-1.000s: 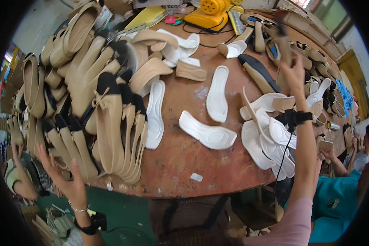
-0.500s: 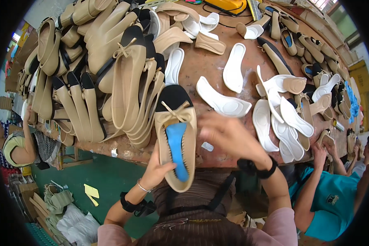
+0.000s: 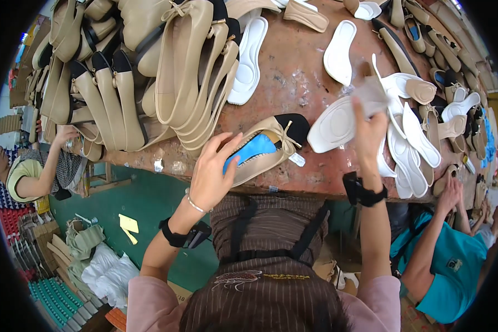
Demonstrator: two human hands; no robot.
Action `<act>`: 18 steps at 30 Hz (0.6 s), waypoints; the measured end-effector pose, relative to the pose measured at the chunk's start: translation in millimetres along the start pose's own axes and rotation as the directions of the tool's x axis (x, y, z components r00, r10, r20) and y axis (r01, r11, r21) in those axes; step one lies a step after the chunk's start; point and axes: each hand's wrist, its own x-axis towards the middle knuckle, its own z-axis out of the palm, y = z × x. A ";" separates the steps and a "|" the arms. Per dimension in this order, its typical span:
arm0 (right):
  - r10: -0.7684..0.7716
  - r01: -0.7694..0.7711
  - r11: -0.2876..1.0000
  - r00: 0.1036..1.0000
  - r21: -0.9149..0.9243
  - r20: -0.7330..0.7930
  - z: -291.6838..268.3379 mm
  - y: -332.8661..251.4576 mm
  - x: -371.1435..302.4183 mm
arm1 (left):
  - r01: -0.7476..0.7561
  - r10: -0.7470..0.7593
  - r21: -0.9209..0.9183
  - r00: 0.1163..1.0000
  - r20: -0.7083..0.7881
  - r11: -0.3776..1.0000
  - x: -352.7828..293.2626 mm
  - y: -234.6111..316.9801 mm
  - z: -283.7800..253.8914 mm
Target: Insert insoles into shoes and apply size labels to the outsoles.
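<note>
A beige flat shoe (image 3: 258,166) with a black toe, a bow and a blue inner sole lies on its base at the table's front edge, toe pointing right. My left hand (image 3: 207,169) grips its heel end, with the thumb and fingertips over the opening. My right hand (image 3: 371,130), slightly blurred, holds a white insole (image 3: 333,126) above the table, just right of the shoe's toe. The insole's far end is smeared by motion. Beside that hand lies a heap of white insoles (image 3: 406,157).
Stacked beige shoes (image 3: 185,72) fill the table (image 3: 293,72) on the left. Single white insoles (image 3: 339,52) lie farther back, with more shoes (image 3: 445,50) at the far right. People work on both sides, one in a teal shirt (image 3: 451,271).
The shoe has gone from upright in my left hand down onto the table, turned toe to the right. My right hand has moved right and now holds a white insole.
</note>
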 end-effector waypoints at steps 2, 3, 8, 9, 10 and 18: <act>0.087 -0.074 0.951 0.996 0.299 -0.030 -18.1 -8.1 -7.7 | -0.101 0.115 0.128 0.988 -0.101 0.987 -14.4 7.2 -1.3; 0.128 -0.110 0.903 0.992 0.414 -0.015 -26.5 -23.2 -13.6 | -0.096 0.109 0.130 0.990 -0.091 0.987 -25.1 6.8 1.4; 0.131 -0.220 0.886 0.963 0.407 0.235 -46.1 -48.2 -37.0 | -0.173 0.194 0.126 0.965 -0.179 0.977 -48.1 -27.9 21.7; 0.142 -0.234 0.883 0.960 0.408 0.243 -47.1 -50.0 -41.2 | -0.211 0.226 0.088 0.948 -0.225 0.974 -45.1 -31.3 22.5; 0.086 -0.158 0.941 0.967 0.300 0.239 -48.0 -54.2 -44.3 | -0.216 0.219 0.040 0.948 -0.229 0.976 -43.1 -30.5 20.9; -0.383 0.505 0.776 0.853 -0.378 0.354 -46.3 -75.9 -48.8 | -0.321 0.322 0.056 0.946 -0.020 0.945 -34.1 -51.9 17.2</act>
